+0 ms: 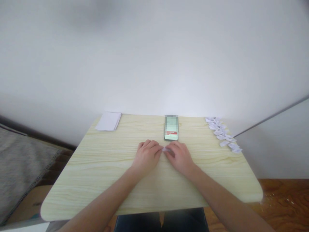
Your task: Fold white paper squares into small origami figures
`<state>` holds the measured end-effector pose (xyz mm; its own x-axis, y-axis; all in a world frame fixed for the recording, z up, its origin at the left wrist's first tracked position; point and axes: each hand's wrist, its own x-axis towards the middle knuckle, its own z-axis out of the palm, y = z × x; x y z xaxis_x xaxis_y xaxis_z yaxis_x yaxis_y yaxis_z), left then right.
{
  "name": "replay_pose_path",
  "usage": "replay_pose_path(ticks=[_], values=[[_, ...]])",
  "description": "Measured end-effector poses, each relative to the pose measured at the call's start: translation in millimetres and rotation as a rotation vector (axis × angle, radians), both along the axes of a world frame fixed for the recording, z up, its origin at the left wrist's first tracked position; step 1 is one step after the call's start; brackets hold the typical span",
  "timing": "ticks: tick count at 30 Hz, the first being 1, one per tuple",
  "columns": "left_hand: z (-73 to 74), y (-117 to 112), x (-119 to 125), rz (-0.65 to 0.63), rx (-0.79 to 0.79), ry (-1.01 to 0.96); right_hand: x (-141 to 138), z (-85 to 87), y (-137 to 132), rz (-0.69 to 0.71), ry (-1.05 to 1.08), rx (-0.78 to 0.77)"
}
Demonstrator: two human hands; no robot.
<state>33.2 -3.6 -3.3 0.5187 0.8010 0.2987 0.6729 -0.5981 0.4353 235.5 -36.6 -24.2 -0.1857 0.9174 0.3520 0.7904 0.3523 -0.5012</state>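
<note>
A small folded piece of white paper (165, 149) is pinched between my two hands over the middle of the table, mostly hidden by the fingers. My left hand (148, 154) closes on its left end, palm down. On the other end are the closed fingers of my right hand (180, 156), thumb below and index finger above. Just beyond the hands lies a phone (171, 129) with its screen lit, its picture partly blurred out. The exact shape of the folded paper cannot be made out.
At the table's (96, 174) back left corner lies a stack of white paper sheets (109, 121). Several small folded paper pieces (220, 132) run along the right edge. A white wall (154, 64) stands behind the table. Grey fabric (16, 167) is at the far left.
</note>
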Motion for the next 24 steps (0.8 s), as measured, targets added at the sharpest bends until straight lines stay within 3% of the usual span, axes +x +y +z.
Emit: replay_pose_path(ticks=[11, 24], values=[[-0.3, 1, 5, -0.014, -0.029, 0.002, -4, -0.9, 4, -0.058, -0.12, 0.027], [-5.1, 1, 10, 0.06, 0.009, 0.011, 0, -6.4, -6, -0.082, -0.017, 0.025]])
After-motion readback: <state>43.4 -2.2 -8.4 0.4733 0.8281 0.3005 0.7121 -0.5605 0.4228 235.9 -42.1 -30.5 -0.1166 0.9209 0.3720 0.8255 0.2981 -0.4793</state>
